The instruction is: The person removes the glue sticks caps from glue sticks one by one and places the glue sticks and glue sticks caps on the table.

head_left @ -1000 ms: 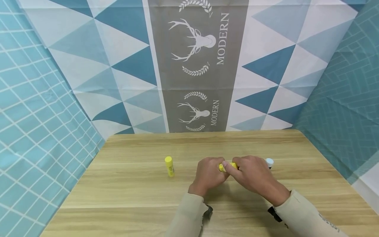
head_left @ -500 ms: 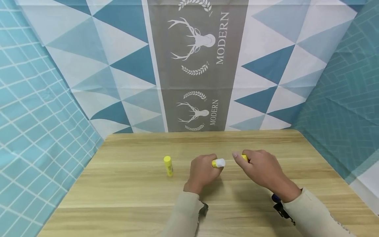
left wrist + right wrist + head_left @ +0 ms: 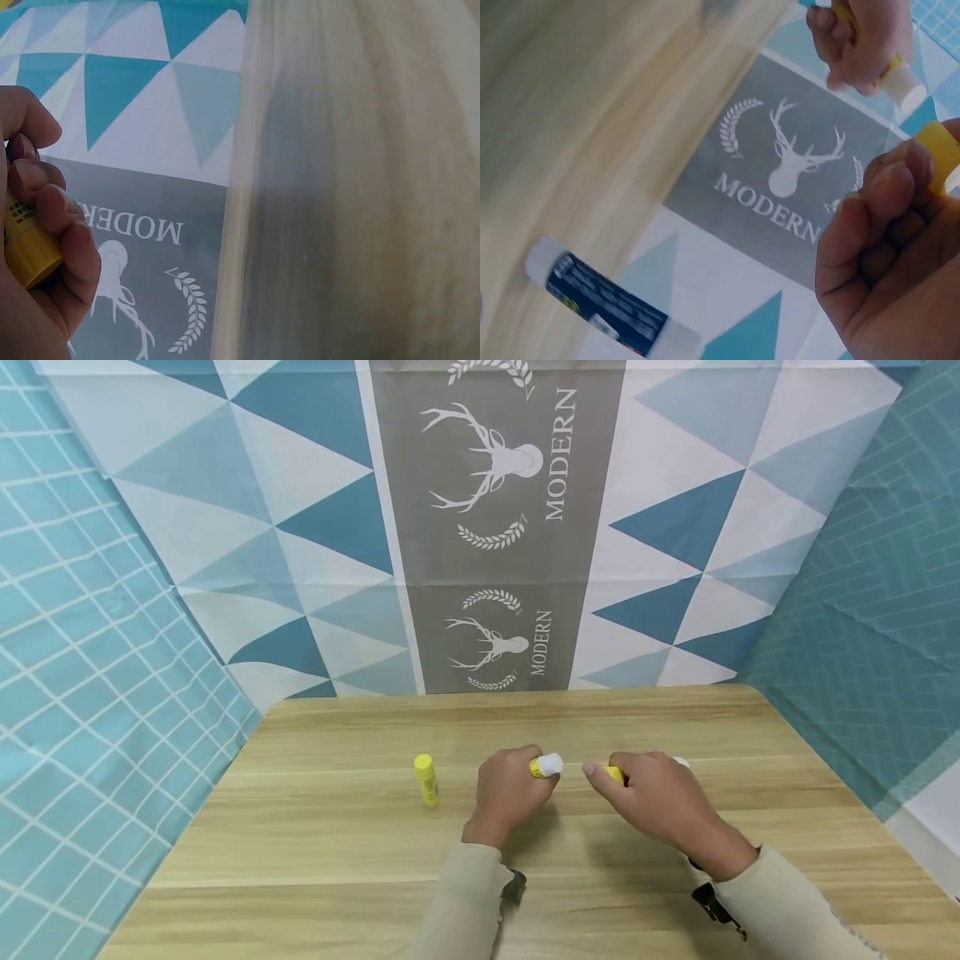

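My left hand [image 3: 504, 793] grips a yellow glue stick [image 3: 538, 767] whose bare white end points right, toward the other hand. In the left wrist view the fingers [image 3: 60, 214] curl round its yellow barrel, mostly hidden by the palm. A short gap separates it from my right hand [image 3: 663, 797], which pinches a yellow cap [image 3: 616, 775] between thumb and forefinger. The right wrist view has the cap's hollow-looking pale end at the frame's edge. Left of both hands, a second yellow glue stick [image 3: 427, 781] stands upright with its cap on.
Just behind the right hand stands a dark blue glue stick [image 3: 607, 304] with white ends; the head view has only its white top [image 3: 681, 762]. The wooden table [image 3: 315, 843] runs back to a patterned cloth [image 3: 495, 568], with blue cloths at both sides.
The two hands were together on the glue stick a second ago. They have parted, the cap has come off in the right hand, and the white end now shows.
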The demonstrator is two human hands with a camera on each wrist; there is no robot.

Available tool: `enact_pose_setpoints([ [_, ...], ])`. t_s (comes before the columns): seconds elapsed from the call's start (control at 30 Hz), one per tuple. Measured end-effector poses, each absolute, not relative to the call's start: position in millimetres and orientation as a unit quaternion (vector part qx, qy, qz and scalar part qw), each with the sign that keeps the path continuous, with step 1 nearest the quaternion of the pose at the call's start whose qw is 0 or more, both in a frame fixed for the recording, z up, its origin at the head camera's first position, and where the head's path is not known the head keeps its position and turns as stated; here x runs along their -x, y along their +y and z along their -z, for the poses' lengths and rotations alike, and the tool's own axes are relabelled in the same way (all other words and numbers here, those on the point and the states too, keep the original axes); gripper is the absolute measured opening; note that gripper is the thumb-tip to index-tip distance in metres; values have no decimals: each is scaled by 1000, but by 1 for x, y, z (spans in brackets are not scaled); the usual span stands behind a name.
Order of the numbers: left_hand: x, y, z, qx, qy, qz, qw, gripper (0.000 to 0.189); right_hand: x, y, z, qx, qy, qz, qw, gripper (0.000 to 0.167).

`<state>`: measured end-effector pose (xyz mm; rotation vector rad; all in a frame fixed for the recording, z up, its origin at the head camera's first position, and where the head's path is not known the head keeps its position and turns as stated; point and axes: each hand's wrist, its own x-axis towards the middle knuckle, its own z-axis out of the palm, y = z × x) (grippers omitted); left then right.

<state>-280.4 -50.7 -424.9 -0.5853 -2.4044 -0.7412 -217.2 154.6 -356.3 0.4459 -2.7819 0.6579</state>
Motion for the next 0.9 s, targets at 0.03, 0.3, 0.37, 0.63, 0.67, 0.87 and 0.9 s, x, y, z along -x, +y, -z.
enact_pose_setpoints([
  [0.03,280,-51,425,216,-895,279,274,38,217,153,359,-155,-954,-226,120,55],
  [0.3,281,-52,424,198,-898,294,260,36,213,145,372,-158,-955,-230,100,53],
  [0.37,281,-52,424,198,-898,297,256,36,212,144,373,-156,-955,-233,100,53],
  [0.63,280,-51,424,191,-895,301,269,34,211,146,378,-160,-958,-228,67,52],
  [0.67,280,-51,424,191,-894,302,272,34,211,147,379,-163,-959,-225,62,52],
  [0.87,280,-50,424,187,-895,301,271,33,211,148,384,-180,-958,-215,55,53],
  [0.9,280,-50,424,186,-896,301,268,33,211,148,385,-181,-959,-214,52,52],
])
